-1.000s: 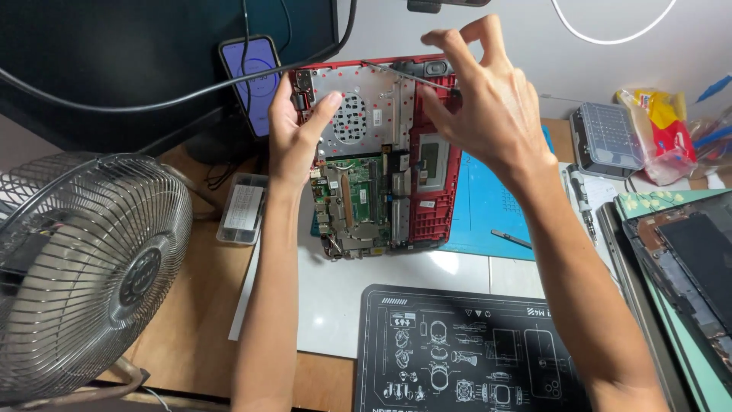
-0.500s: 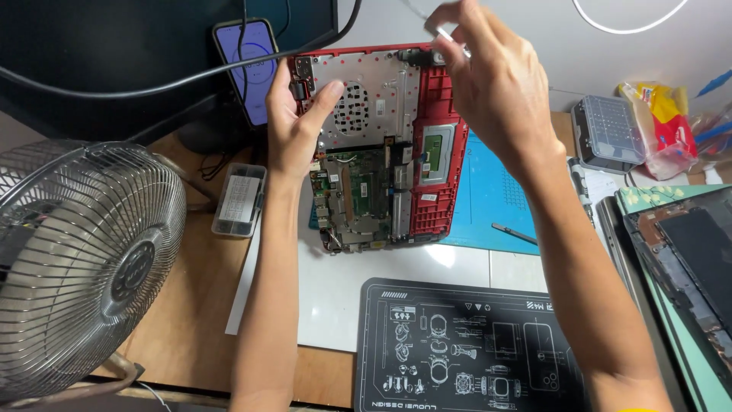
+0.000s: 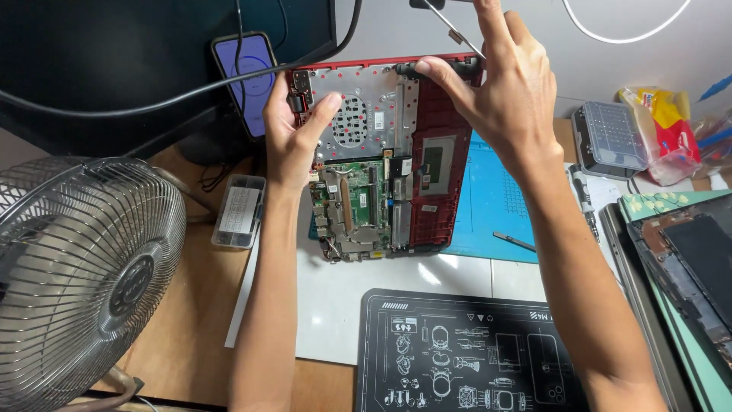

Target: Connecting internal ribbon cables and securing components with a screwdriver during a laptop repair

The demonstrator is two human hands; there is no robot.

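Observation:
An opened red laptop base (image 3: 438, 191) lies on a white sheet, its silver metal plate (image 3: 366, 114) and green circuit board (image 3: 358, 202) exposed. My left hand (image 3: 290, 137) grips the base's left edge by the hinge, with the thumb lying on the metal plate. My right hand (image 3: 507, 91) is at the far right corner. Its thumb presses on the black hinge part (image 3: 412, 70), and its fingers hold a thin metal tool (image 3: 454, 32) that slants up to the frame's top edge.
A wire-caged fan (image 3: 84, 275) fills the left. A phone (image 3: 250, 76) leans on a black monitor (image 3: 114, 53). A clear small case (image 3: 239, 210), a black diagram mat (image 3: 473, 351), a blue mat (image 3: 496, 198), a grey parts box (image 3: 614, 137) and another opened laptop (image 3: 686, 259) surround the work.
My right hand went from spread open above the laptop to closed on the thin tool, then came down so its thumb rests on the hinge corner. The left hand kept its grip.

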